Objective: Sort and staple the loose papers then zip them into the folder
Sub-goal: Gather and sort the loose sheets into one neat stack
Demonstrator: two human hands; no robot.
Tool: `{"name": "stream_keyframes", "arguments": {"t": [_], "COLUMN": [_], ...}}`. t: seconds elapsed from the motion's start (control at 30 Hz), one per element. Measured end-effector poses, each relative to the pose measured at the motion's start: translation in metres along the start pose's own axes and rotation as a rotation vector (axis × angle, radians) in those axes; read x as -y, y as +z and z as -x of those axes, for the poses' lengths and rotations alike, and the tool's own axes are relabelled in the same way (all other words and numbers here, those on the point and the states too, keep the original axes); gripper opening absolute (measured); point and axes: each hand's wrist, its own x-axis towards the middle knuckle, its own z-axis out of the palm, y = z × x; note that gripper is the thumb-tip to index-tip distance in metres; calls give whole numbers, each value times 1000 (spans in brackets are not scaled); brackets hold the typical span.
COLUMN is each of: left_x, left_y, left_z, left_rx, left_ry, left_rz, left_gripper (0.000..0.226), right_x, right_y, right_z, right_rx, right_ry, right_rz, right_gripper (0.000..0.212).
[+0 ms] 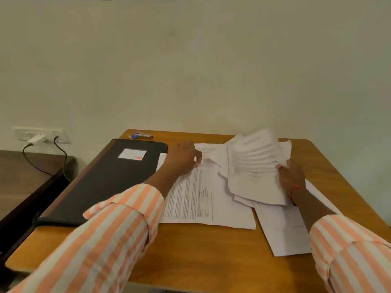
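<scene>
- Table [190, 250]: smooth brown wood. I see flat white printed sheets [196, 199] fanned across its middle.
- Right hand [293, 178] grips a curled, blurred sheaf [251, 166] by its right edge, raised over the sheets.
- Left hand [184, 158] rests on the sheets' far-left part, fingers curled down. Can't tell if it pinches one.
- Folder [101, 180]: black, flat, rectangular, just left of the sheets.
- Stapler [143, 135]: small, metallic, at the far edge beyond the folder.

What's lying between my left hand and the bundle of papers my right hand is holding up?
In the head view, only loose sheets lie on the table between the left hand and the bundle that the right hand grips.
</scene>
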Motion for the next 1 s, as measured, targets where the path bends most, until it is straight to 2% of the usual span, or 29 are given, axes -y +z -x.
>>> {"name": "stream_keyframes", "arguments": {"t": [0.1, 0.2, 0.27, 0.33, 0.37, 0.43, 0.5, 0.63, 0.77, 0.83, 1.0], "left_x": [1, -6, -4, 7, 14, 25, 31, 28, 31, 32, 37], "left_y": [-5, 7, 17, 24, 27, 31, 30, 26, 31, 32, 24], "left_z": [-6, -2, 8, 18, 23, 29, 31, 26, 18, 15, 12], "left_rx": [-171, -230, -185, -76, 5, 148, 206, 118, -12, -50, -152], "left_ry": [36, -99, -279, -506, -584, -611, -562, -552, -675, -681, -534], "left_rz": [25, 120, 135, 126, 102, 57, 41, 183, 583, 720, 845], "left_gripper": [21, 47, 55, 68, 79, 94, 89, 66, 51, 40, 29], "right_x": [-2, 5, 12, 17, 18, 22, 26, 33, 32, 32, 42], "right_y": [3, 12, 15, 13, 12, 9, 9, 15, 21, 22, 21], "right_z": [-2, 3, 8, 11, 11, 13, 18, 29, 24, 21, 27], "right_rx": [-50, -213, -290, -281, -243, -164, -129, -62, -7, 17, 210], "right_ry": [-150, -261, -312, -335, -331, -284, -247, -231, -189, -181, -166], "right_rz": [299, 408, 438, 431, 376, 152, -16, -186, -269, -283, -368], "right_gripper": [28, 21, 16, 16, 16, 17, 19, 19, 19, 19, 15]}}
